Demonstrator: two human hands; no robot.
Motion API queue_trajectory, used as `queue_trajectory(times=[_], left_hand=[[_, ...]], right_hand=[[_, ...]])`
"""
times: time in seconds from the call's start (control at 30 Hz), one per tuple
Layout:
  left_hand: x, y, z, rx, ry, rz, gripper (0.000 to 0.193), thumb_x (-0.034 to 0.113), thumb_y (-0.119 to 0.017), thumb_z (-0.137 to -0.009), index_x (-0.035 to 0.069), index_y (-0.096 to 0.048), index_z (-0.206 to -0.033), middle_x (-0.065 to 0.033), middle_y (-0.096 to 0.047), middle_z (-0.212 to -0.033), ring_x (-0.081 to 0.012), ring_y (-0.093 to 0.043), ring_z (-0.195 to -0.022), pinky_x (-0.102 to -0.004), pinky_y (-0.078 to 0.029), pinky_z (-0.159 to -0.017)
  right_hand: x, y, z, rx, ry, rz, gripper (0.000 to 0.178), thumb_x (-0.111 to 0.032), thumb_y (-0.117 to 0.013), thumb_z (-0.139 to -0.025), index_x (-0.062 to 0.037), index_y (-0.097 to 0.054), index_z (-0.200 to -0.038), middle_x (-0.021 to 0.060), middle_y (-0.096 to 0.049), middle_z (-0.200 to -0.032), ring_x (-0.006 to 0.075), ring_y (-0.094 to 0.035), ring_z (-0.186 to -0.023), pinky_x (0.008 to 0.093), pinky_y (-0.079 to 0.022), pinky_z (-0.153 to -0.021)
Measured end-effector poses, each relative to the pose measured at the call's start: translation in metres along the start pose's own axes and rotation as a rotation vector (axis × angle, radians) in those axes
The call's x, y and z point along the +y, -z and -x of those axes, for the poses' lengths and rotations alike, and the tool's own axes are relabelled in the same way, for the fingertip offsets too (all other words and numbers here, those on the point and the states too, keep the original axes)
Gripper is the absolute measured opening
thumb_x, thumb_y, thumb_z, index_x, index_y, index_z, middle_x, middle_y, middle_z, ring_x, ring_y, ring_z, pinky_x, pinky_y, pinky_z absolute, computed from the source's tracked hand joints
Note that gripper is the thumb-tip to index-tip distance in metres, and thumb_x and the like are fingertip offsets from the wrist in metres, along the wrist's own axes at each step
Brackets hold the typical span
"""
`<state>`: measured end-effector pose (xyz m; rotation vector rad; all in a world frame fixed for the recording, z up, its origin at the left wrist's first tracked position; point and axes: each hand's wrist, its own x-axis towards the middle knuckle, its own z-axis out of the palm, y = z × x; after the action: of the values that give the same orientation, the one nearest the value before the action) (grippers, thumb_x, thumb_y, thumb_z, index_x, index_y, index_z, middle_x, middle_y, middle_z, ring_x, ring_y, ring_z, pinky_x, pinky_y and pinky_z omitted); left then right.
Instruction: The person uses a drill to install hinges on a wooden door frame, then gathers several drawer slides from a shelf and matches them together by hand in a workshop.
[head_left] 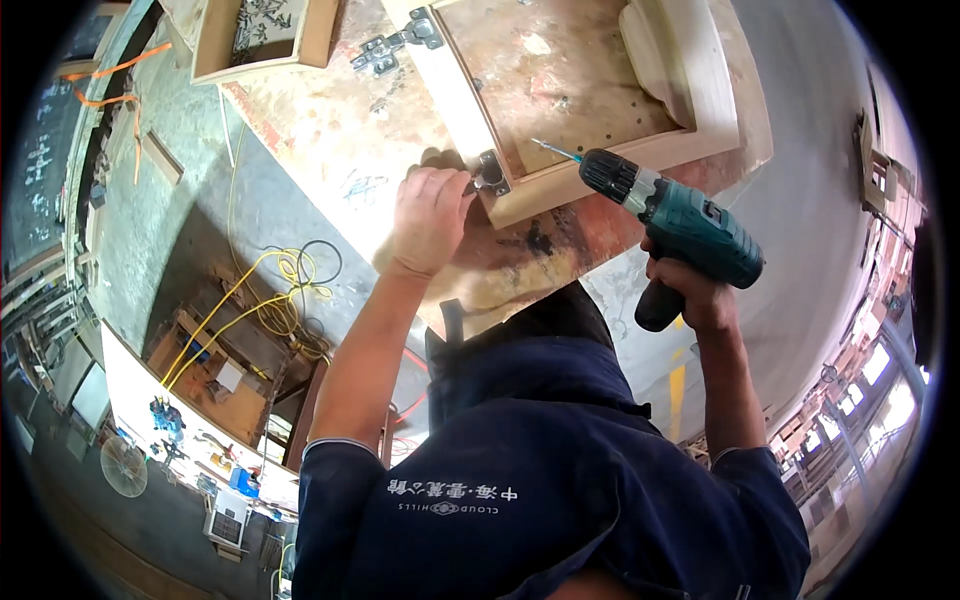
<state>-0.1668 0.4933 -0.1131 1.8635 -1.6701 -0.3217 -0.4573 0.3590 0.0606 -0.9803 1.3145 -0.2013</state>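
A pale wooden door frame (452, 95) lies on the worn workbench (330, 160). Two metal cabinet hinges sit along its left side: an upper hinge (420, 30) and a lower hinge (490, 172) near the close corner. My left hand (430, 220) is closed at the lower hinge, thumb and fingertips pinching its arm; part of the grip is hidden. In my right hand (692, 290) is a teal and black cordless drill (700, 225), gripped by its handle. Its long bit (553, 149) points left over the frame's near rail, apart from the hinge.
A wooden box (315, 38) of loose screws (265, 25) stands at the bench's far left. Below, a coiled yellow cord (285, 300) trails over the floor beside a wooden crate (215, 400). A wire-guard fan (124, 466) stands at lower left. Stacked timber (840, 480) lines the right side.
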Motion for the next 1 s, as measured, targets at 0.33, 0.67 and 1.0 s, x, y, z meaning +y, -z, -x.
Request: queue_trajectory(times=[0.33, 0.67, 1.0], left_hand=[[-0.006, -0.005, -0.002, 0.040, -0.115, 0.045, 0.038, 0.002, -0.076, -0.073, 0.003, -0.065, -0.109, -0.0118, -0.064, -0.106, -0.0331, -0.060, -0.098, -0.0435, -0.052, -0.086], [-0.004, 0.000, -0.006, 0.025, -0.127, 0.025, 0.035, -0.002, -0.076, -0.074, 0.001, -0.067, -0.107, -0.0134, -0.068, -0.100, -0.0334, -0.063, -0.094, -0.0418, -0.054, -0.085], [0.002, 0.001, -0.008, 0.040, -0.107, 0.027, 0.032, -0.003, -0.075, -0.073, 0.000, -0.067, -0.104, -0.0140, -0.069, -0.097, -0.0339, -0.064, -0.094, -0.0423, -0.053, -0.085]], right_hand=[[0.015, 0.000, 0.020, 0.063, 0.034, -0.007, 0.035, -0.005, -0.063, -0.075, -0.0023, -0.065, -0.109, 0.0052, -0.066, -0.097, 0.0134, -0.062, -0.079, 0.0295, -0.051, -0.072], [0.035, 0.012, 0.028, 0.012, -0.019, -0.022, 0.038, -0.001, -0.067, -0.078, -0.0064, -0.068, -0.116, 0.0018, -0.068, -0.104, 0.0133, -0.062, -0.093, 0.0311, -0.053, -0.083], [0.038, 0.006, 0.032, 0.052, 0.025, 0.038, 0.036, -0.004, -0.067, -0.077, -0.0054, -0.067, -0.113, 0.0020, -0.068, -0.100, 0.0122, -0.061, -0.084, 0.0300, -0.052, -0.077]])
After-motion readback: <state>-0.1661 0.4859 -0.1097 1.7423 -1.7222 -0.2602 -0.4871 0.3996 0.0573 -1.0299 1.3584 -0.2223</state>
